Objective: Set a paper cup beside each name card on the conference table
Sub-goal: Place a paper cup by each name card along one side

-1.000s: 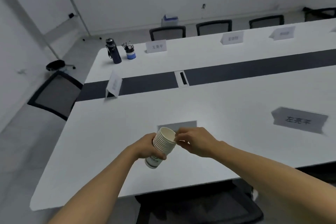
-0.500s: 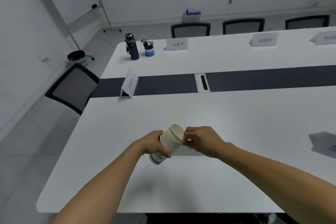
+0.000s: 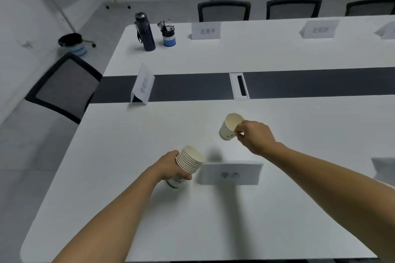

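Note:
My left hand (image 3: 171, 166) grips a tilted stack of white paper cups (image 3: 189, 162) just left of the nearest name card (image 3: 230, 174). My right hand (image 3: 255, 135) holds a single paper cup (image 3: 229, 127) by its rim, tilted, above the white conference table (image 3: 128, 177) beyond that card. Another name card (image 3: 142, 84) stands at the table's left end on the dark strip. Two more name cards, one at the far middle (image 3: 205, 30) and one at the far right (image 3: 319, 29), stand along the far side.
A dark water bottle (image 3: 145, 32) and a blue pen holder (image 3: 168, 36) stand at the far left corner. A cable hatch (image 3: 239, 86) sits in the dark centre strip. Chairs line the far side (image 3: 223, 10) and the left end (image 3: 64, 87). A bin (image 3: 72, 44) is on the floor.
My right hand has pulled one cup off the stack and carried it away to the right and forward. The view has shifted, bringing the nearest name card into sight.

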`<act>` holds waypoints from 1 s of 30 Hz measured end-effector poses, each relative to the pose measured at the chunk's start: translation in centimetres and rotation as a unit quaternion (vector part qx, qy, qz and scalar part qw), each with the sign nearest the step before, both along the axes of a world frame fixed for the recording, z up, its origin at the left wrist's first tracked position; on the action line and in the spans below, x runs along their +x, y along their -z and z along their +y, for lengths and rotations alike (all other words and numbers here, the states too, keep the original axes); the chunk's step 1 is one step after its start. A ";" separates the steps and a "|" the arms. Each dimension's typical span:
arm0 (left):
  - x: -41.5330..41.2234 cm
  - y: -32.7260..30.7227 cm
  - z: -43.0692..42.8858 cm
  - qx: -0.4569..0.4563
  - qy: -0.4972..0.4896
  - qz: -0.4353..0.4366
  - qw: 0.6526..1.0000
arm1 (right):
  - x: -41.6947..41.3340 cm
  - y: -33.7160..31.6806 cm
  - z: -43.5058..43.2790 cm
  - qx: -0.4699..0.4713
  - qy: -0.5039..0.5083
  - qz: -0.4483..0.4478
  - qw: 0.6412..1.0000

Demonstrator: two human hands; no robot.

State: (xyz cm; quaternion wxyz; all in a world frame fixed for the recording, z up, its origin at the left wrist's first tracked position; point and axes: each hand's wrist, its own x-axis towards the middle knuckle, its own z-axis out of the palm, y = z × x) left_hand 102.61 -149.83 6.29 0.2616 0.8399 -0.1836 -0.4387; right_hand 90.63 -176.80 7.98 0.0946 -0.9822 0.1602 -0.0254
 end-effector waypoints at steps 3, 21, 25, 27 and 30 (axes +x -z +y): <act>-0.1 1.2 0.1 0.008 0.003 0.010 1.000 | 0.2 3.3 0.3 -0.019 0.011 0.099 0.995; -2.2 -3.2 -2.5 -0.014 0.027 -0.074 0.997 | -4.3 2.4 0.6 -0.001 0.011 0.130 0.992; -5.4 -5.2 -6.1 -0.034 0.083 -0.115 0.989 | -9.4 1.3 -0.8 -0.006 0.037 0.120 0.992; -7.6 -5.9 -8.1 -0.047 0.111 -0.128 0.985 | -12.8 0.9 -1.7 -0.004 0.058 0.121 0.991; -12.2 -6.8 -11.5 -0.069 0.148 -0.132 0.978 | -19.0 0.3 -3.3 0.008 0.097 0.116 0.988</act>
